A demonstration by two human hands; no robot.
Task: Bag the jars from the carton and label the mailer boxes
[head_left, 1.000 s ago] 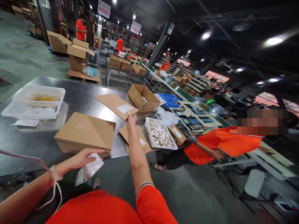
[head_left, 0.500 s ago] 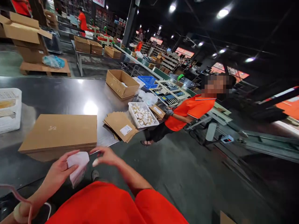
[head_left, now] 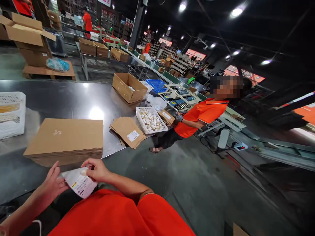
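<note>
Two bare hands meet at a white label (head_left: 80, 184), its printed face turned up, in front of a worker's orange shirt (head_left: 108, 213) and just off the near edge of a steel table (head_left: 73, 98). The right hand (head_left: 95, 170) pinches the label's upper right part, thumb pressed on the face, fingers curled in. The left hand (head_left: 52, 183) is loosely open, thumb raised apart from the fingers, fingertips at the label's left edge; from where I stand I cannot tell whether they grip it.

Just beyond the hands, a squared stack of flat cardboard (head_left: 66, 136) sits at the table's edge, a pale mark on its top sheet. To its right lie fanned brown envelopes (head_left: 126, 131), the top one bearing a white sticker (head_left: 133, 135). Next comes a white basket (head_left: 156, 132) filled with small white-and-gold pieces (head_left: 151, 121), with a second envelope pile (head_left: 166, 117) just beside it. Behind the basket are clear plastic (head_left: 156, 101) and an open carton (head_left: 136, 96).

Far left on the steel stands a white tray (head_left: 13, 131). At the table's right end, a co-worker (head_left: 190, 119) in orange stands with a gloved hand (head_left: 179, 117) near the second pile. Farther back, a blue crate (head_left: 156, 86) rests beyond the carton.
</note>
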